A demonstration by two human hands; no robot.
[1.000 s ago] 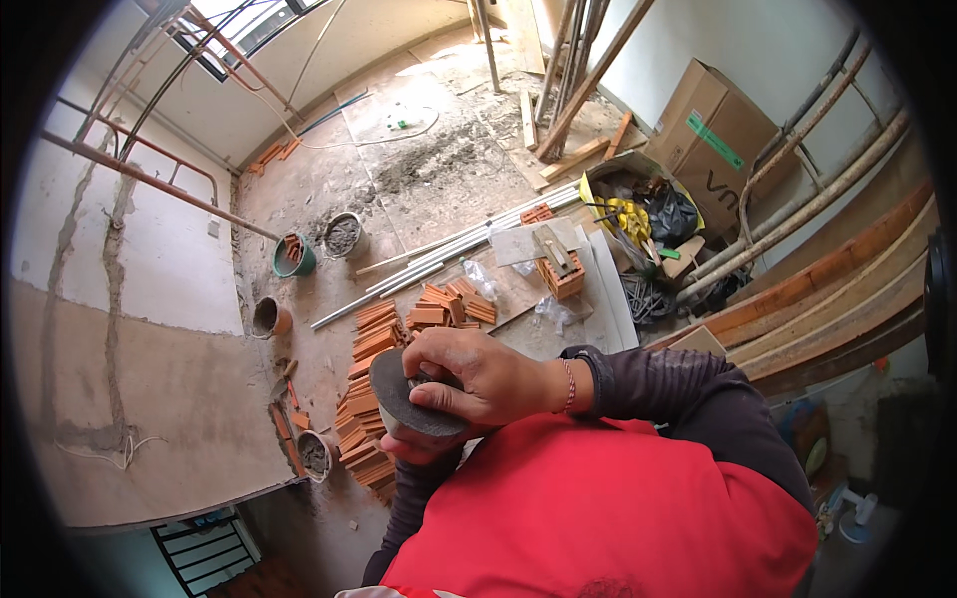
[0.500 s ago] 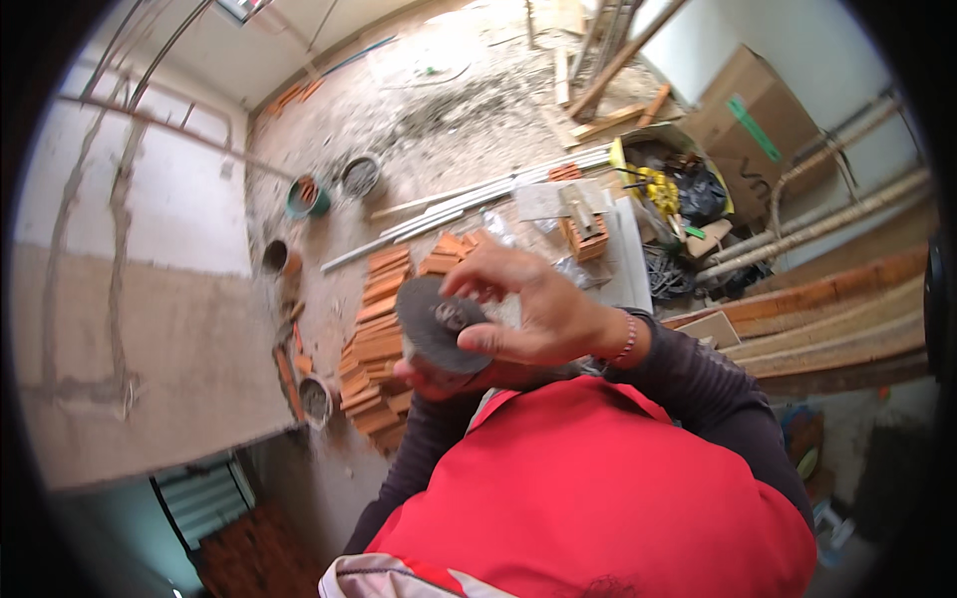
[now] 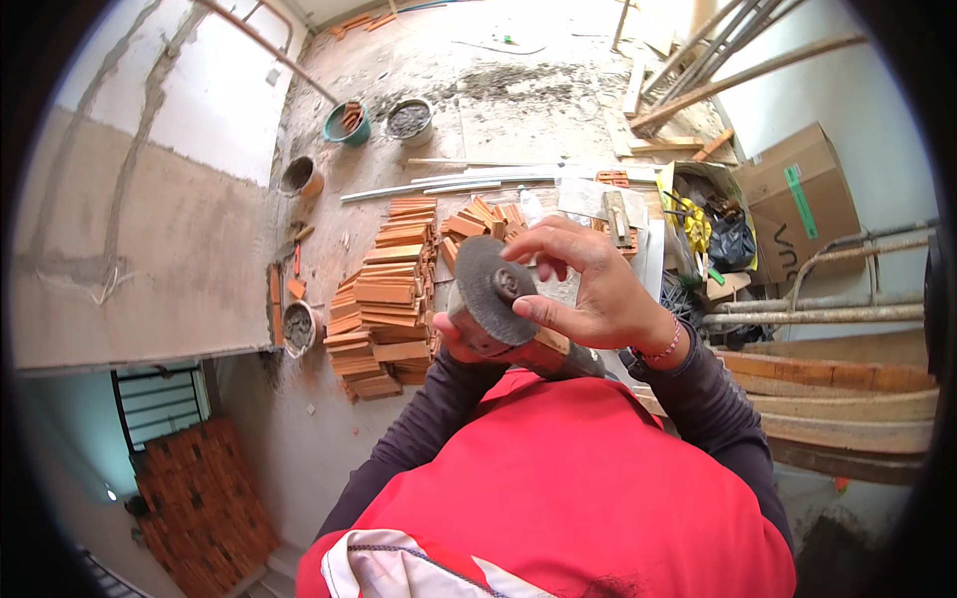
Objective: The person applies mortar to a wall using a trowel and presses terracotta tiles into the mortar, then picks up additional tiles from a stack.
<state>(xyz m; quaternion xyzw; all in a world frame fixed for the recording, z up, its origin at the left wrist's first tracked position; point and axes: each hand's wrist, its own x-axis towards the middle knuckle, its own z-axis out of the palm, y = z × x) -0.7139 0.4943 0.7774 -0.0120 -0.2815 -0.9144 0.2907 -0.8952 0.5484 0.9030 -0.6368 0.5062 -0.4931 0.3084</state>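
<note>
An angle grinder with a dark grey round disc is held up in front of my chest, the disc tilted toward me. My left hand is closed round the grinder's head from below; the disc hides most of its fingers. At the disc's centre is a dark round nut. My right hand has its thumb and index finger bent on either side of this nut, the other fingers curled. Whether the index fingertip touches the nut is hard to see.
Orange clay tile pieces lie stacked on the floor beyond my hands. Buckets stand at the far left. Long white pipes cross the floor. A cardboard box and a yellow rubbish sack stand right, near wooden boards.
The view has swung, so the room sits differently in the picture. The grinder and both hands appear a little farther right; my thumb and index finger stay at the nut.
</note>
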